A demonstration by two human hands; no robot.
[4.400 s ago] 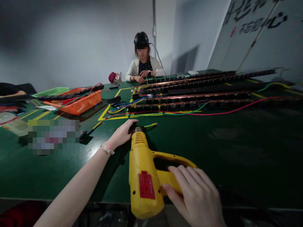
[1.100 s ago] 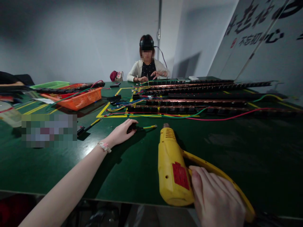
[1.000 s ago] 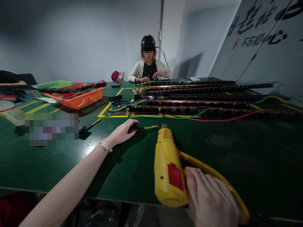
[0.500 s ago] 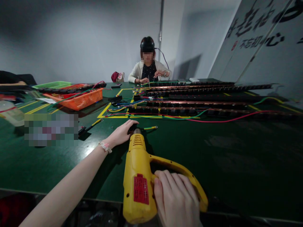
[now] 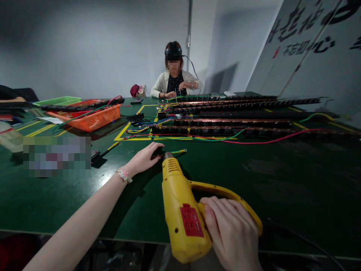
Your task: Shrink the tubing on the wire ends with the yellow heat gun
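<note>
My right hand (image 5: 231,226) is wrapped round the handle of a yellow heat gun (image 5: 183,210) with a red label. The gun's metal nozzle points forward and a little left, close to my left fingers. My left hand (image 5: 145,158) is closed round a small black part (image 5: 158,152) low over the green table (image 5: 254,180). Out of that part's right side comes a short green-yellow wire (image 5: 179,151) ending in a ring terminal. My palm hides much of the black part, so its kind is unclear.
Long black strips with copper bars (image 5: 225,122) and coloured wires lie across the table's far half. An orange basket (image 5: 98,118) and a green tray (image 5: 59,101) stand at left. Nearer lies a black part with a yellow-black cable (image 5: 109,148). Across the table sits a person (image 5: 175,79).
The heat gun's body has swung to the right with my right hand, its nozzle moving slightly right. My left hand keeps hold of the black part almost in place.
</note>
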